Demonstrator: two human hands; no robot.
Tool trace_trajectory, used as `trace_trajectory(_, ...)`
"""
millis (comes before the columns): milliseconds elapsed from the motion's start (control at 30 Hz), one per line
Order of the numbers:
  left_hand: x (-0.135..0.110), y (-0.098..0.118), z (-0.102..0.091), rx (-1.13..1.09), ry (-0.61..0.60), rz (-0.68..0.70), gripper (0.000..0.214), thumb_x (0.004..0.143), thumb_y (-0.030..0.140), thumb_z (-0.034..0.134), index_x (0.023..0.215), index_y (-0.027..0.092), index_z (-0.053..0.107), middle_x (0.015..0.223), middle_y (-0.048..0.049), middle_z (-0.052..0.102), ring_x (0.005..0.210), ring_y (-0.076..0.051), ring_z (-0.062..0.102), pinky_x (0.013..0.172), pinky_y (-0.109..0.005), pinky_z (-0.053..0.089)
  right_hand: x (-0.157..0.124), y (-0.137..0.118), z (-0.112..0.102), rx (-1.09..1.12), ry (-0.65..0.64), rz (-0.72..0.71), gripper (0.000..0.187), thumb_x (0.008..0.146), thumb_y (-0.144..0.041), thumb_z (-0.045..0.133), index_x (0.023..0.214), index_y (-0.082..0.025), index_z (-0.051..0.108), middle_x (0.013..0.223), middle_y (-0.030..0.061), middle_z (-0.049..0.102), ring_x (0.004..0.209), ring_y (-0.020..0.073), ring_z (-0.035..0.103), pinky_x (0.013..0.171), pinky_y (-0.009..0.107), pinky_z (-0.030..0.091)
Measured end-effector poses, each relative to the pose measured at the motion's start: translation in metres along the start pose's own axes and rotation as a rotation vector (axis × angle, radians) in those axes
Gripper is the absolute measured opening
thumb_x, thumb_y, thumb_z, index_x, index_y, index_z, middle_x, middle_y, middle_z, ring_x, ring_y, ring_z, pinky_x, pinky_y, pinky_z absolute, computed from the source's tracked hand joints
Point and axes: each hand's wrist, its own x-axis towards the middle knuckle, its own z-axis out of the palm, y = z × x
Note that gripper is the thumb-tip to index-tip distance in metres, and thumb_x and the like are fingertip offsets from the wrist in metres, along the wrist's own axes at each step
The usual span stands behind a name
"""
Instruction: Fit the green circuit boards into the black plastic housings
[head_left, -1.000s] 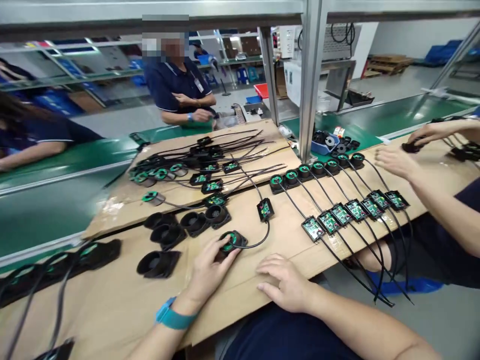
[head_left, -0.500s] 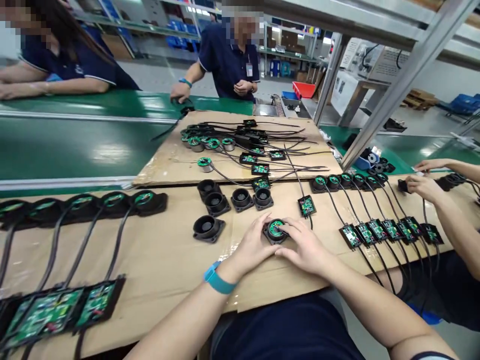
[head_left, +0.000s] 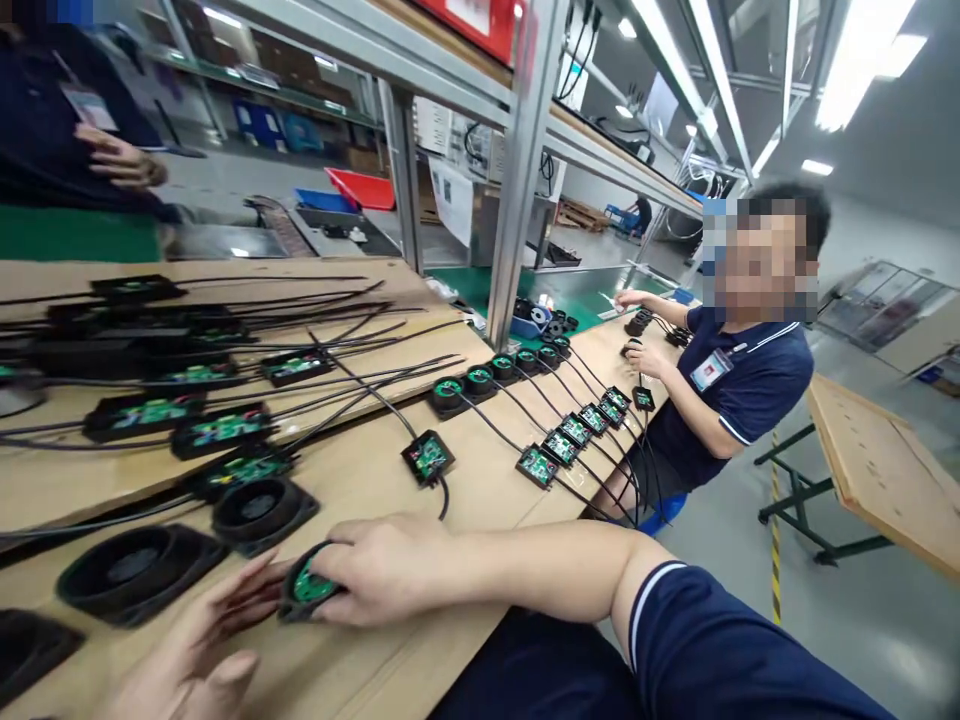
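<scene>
A round black housing with a green circuit board inside (head_left: 306, 585) sits on the cardboard-covered bench. My right hand (head_left: 394, 570) grips it from the right, fingers curled over its top and rim. On its other side is my left hand (head_left: 191, 645), thumb apart and fingers extended, the fingertips close to the housing; whether they touch it I cannot tell. Beyond my right hand lies a small black case with a green board (head_left: 429, 458), cables running from it. Black square-flanged housings (head_left: 259, 510) stand at the left, partly cut off by the frame.
Several housings wired to board cases (head_left: 537, 465) form a row at the right. A co-worker (head_left: 750, 360) sits beyond them, hands on small parts. Cabled boards (head_left: 221, 430) pile on raised cardboard at the left. A metal post (head_left: 517, 180) rises behind the bench.
The view has swung right, bringing the seated co-worker into sight. My left hand has loosened from around the housing, its thumb now apart. My right hand remains on it.
</scene>
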Motion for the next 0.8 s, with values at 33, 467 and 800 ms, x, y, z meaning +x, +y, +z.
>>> trace_trajectory(33, 0.0, 0.003, -0.003, -0.046, -0.025, -0.043, 0.058, 0.07, 0.06, 0.063, 0.125, 0.039, 0.066, 0.104, -0.0046, 0.077, 0.09, -0.038, 0.074, 0.071, -0.053, 0.066, -0.002, 0.0, -0.004, 0.011, -0.009, 0.004, 0.038, 0.101, -0.051, 0.049, 0.118, -0.019, 0.063, 0.111, 0.0042, 0.068, 0.091, 0.0199, 0.069, 0.065, 0.029, 0.056)
trace_trajectory(467, 0.018, -0.053, -0.027, -0.3, -0.004, -0.394, 0.035, 0.071, 0.066, 0.063, 0.088, 0.036, 0.072, 0.088, -0.0075, 0.079, 0.075, -0.042, 0.071, 0.06, -0.061, 0.059, -0.012, 0.005, 0.037, 0.008, 0.113, 0.063, 0.045, 0.098, -0.059, 0.053, 0.126, -0.026, 0.062, 0.119, 0.004, 0.064, 0.085, 0.0186, 0.069, 0.06, 0.028, 0.056)
trace_trajectory(800, -0.01, 0.043, 0.009, 0.109, -0.079, -0.018, 0.087, 0.062, 0.081, 0.076, 0.122, 0.019, 0.064, 0.12, -0.0149, 0.071, 0.107, -0.035, 0.07, 0.095, -0.054, 0.059, -0.021, 0.036, 0.015, 0.337, 0.597, 0.076, 0.041, 0.098, -0.053, 0.058, 0.117, -0.018, 0.066, 0.119, 0.0119, 0.069, 0.114, 0.0254, 0.062, 0.104, 0.04, 0.048)
